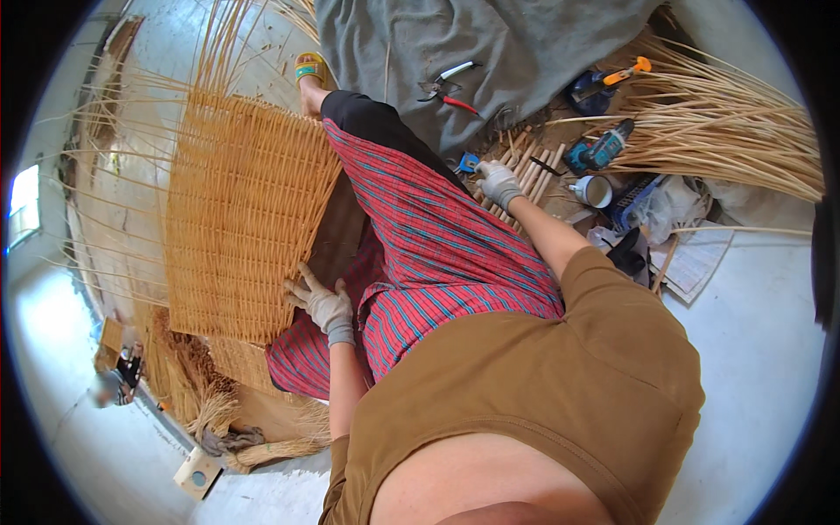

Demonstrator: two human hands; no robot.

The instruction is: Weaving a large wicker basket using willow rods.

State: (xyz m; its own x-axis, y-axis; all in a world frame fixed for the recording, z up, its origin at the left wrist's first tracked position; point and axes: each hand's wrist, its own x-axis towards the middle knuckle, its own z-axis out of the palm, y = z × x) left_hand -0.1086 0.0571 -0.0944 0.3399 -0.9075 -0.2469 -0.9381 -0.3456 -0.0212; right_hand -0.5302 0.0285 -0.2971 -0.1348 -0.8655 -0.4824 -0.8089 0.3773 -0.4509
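A large woven wicker panel (245, 210) stands at my left side, with long loose rods sticking out of its far and left edges. My left hand (322, 306), in a pale work glove, rests at the panel's near right edge with its fingers spread. To the right of my lap, my gloved right hand (499, 184) reaches over a row of short peeled sticks (530, 171). Its closed fingertips are at a small blue tool, apparently a tape measure (469, 163). The glove partly hides how the fingers meet it.
Pruning shears (448, 84) lie on a grey cloth (376, 44) ahead. At right are a cordless drill (600, 147), an orange-handled tool (626, 72), a white cup (593, 191) and a bundle of long rods (717, 131). Another person (114, 385) is far left.
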